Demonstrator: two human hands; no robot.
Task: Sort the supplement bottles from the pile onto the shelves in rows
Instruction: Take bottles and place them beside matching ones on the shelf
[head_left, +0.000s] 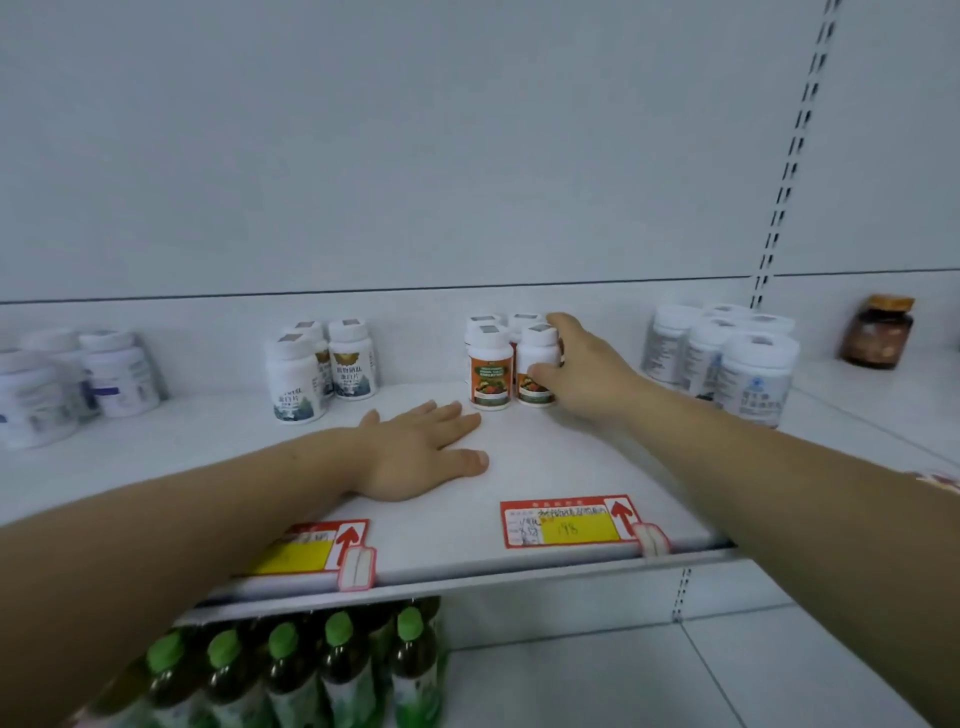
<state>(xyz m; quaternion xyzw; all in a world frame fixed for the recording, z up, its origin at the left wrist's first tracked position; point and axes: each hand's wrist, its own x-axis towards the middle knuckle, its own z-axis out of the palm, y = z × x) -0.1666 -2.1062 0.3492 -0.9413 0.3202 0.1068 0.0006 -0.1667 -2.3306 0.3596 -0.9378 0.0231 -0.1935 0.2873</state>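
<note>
Right hand (582, 371): fingers grasping near-right orange-label bottle (535, 345).
Left hand (423, 457): fingers released, flat on shelf (571, 467).

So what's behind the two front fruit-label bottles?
Two more white-capped bottles, only caps showing; the front pair and the right hand gripping the front right bottle cover their labels.
</note>
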